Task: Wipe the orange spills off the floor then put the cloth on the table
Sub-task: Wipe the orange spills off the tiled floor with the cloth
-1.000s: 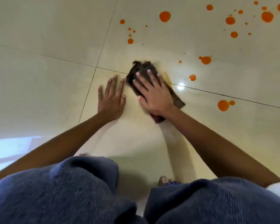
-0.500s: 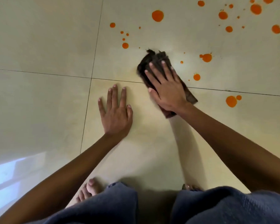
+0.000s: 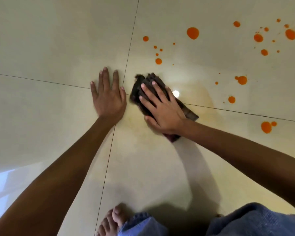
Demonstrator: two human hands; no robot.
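Observation:
A dark brown folded cloth point(image 3: 144, 84) lies on the cream tiled floor point(image 3: 58, 40), pressed flat under my right hand point(image 3: 162, 108). My left hand point(image 3: 108, 97) rests palm down on the tile just to the cloth's left, fingers spread, holding nothing. Several orange spills dot the floor beyond and to the right: a large drop point(image 3: 192, 33), a smaller one point(image 3: 158, 61), a double blot point(image 3: 266, 126) near my right forearm, and a cluster point(image 3: 290, 34) at the far right. A faint yellowish smear point(image 3: 194, 92) surrounds the cloth.
Dark grout lines cross just beside the cloth. My bare toes point(image 3: 114, 220) and blue trouser legs point(image 3: 254, 220) fill the bottom edge. A pale window reflection point(image 3: 0, 181) lies on the tile at lower left. No table is in view.
My right hand slid the cloth away, then back toward me and leftward. The view tilted, bringing my bare foot into sight. My left hand stays planted on the tile.

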